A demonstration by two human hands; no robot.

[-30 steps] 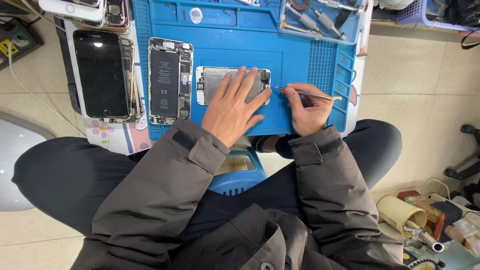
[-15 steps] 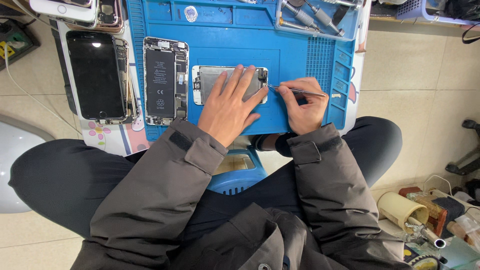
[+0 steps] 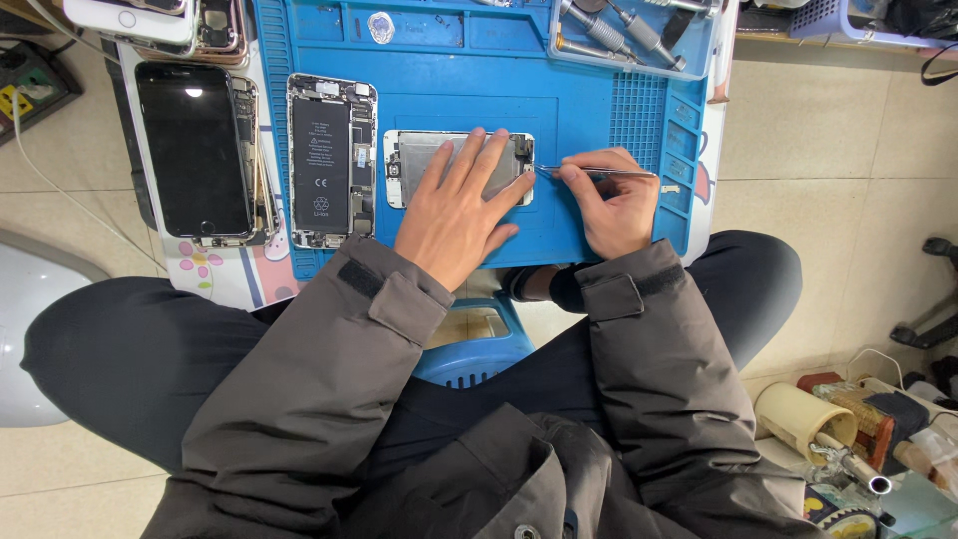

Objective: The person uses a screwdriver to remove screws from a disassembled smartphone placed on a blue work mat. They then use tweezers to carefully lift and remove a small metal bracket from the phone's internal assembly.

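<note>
The phone screen panel (image 3: pixel 439 160) lies face down on the blue mat (image 3: pixel 599 225), mid-tabletop. The left hand (image 3: pixel 454 215) presses flat on it, fingers (image 3: pixel 489 155) spread, grasping nothing. At three o'clock, the right hand (image 3: pixel 611 200) pinches tweezers (image 3: pixel 599 172), tips at the panel's edge. At one o'clock, a clear tray (image 3: pixel 639 55) holds screwdrivers (image 3: pixel 624 28).

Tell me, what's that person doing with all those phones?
A person sits at a blue work mat. Their left hand lies flat on a metal phone part, pinning it down. Their right hand holds thin tweezers, with the tip at the part's right edge. To the left lie an opened phone showing its black battery and another phone with a dark screen. A tray of tools sits at the top.
</note>
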